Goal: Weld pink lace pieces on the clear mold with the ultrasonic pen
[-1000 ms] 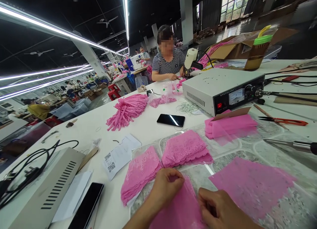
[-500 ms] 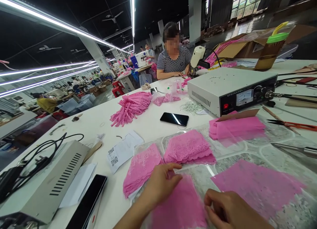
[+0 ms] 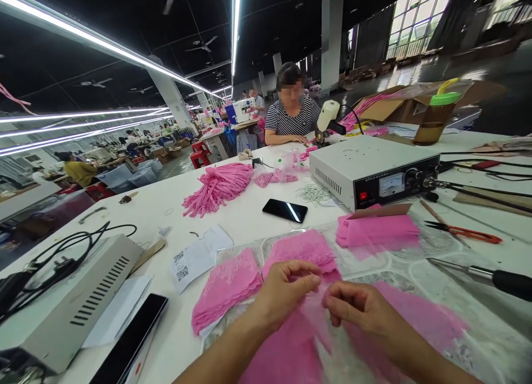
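Observation:
My left hand (image 3: pixel 282 295) is closed in a pinch on the edge of a thin, sheer pink fabric piece (image 3: pixel 318 320). Close beside it, my right hand (image 3: pixel 363 312) has its fingertips together on the same piece, which hangs blurred between both hands. Below lies a stack of plain pink fabric (image 3: pixel 278 353), partly covered by my left forearm. Just beyond my hands are two piles of scalloped pink lace, the left lace pile (image 3: pixel 226 287) and the middle lace pile (image 3: pixel 301 248). Another sheer pink sheet (image 3: pixel 419 312) lies flat to the right, partly behind my right hand.
A pen-shaped tool with a black handle (image 3: pixel 494 276) and orange-handled snips (image 3: pixel 469 233) lie at right. A meter box (image 3: pixel 374 168), folded pink fabric (image 3: pixel 376 229) and a phone (image 3: pixel 285 210) stand farther back. At left is another metal box (image 3: pixel 78 295). A co-worker (image 3: pixel 293 118) sits across the table.
My hands have come together and risen from the stack, with a sheer pink piece now between them. The right hand moved up and left. The whole view has shifted slightly.

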Tool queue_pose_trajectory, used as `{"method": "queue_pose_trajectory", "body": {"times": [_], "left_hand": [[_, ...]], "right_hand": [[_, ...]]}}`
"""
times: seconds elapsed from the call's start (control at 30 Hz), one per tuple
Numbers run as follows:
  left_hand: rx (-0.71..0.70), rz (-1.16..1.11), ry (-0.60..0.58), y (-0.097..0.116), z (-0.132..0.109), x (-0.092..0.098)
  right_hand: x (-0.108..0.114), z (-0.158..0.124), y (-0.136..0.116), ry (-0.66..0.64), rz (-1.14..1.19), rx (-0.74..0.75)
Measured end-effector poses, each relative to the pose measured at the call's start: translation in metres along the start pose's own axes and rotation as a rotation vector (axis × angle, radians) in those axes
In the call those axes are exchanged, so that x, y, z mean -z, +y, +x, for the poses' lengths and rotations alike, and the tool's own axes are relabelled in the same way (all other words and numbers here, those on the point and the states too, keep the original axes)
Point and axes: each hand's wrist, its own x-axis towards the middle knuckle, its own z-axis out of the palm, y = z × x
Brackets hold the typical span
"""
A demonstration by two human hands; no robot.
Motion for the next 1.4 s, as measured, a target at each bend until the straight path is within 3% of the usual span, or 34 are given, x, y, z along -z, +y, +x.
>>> {"method": "queue_pose_trajectory", "body": {"times": [0.33, 0.6, 0.73, 0.87, 1.0, 1.2, 1.3, 1.4], "left_hand": [[0.186, -0.059, -0.167, -0.012, 0.028, -0.030], [0.113, -0.169, -0.062, -0.004, 0.034, -0.048], [0.118, -0.178, -0.017, -0.011, 0.034, -0.044], [0.145, -0.192, -0.013, -0.024, 0.030, -0.044], [0.154, -0.173, -0.037, -0.030, 0.025, -0.046], [0.090, -0.061, -0.016, -0.020, 0.023, -0.053], [0.077, 0.018, -0.071, -0.015, 0.025, -0.065], [0.090, 0.067, -0.141, -0.017, 0.028, -0.078]], "right_hand": [[0.055, -0.014, -0.003, 0.136, -0.022, 0.054], [0.071, -0.020, -0.002, -0.026, 0.116, -0.045], [0.091, -0.026, 0.011, 0.009, 0.183, -0.124], [0.107, -0.031, 0.017, 0.070, 0.162, -0.103], [0.114, -0.035, 0.011, 0.151, 0.130, -0.098], [0.121, -0.034, 0.007, 0.118, -0.132, -0.071], [0.113, -0.027, 0.002, 0.141, -0.183, -0.015], [0.098, -0.020, -0.009, 0.029, -0.163, 0.052]]}}
